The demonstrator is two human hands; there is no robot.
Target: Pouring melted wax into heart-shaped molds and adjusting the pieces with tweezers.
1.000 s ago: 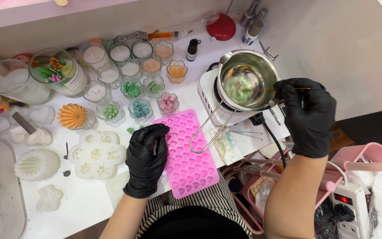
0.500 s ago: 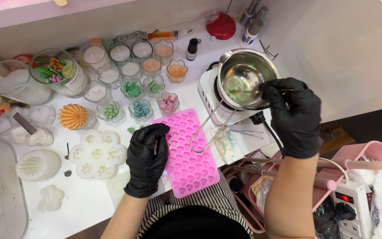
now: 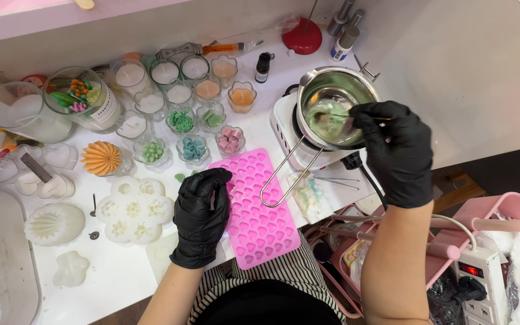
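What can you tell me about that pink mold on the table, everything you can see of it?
The pink mold is a flat rectangular tray, apparently silicone, covered in rows of small heart-shaped cavities that look empty. It lies on the white table in front of the person, turned at a slant, with its near corner past the table's edge. The black-gloved left hand rests on its left edge. The long wire handle of the metal melting pot reaches over its upper right corner.
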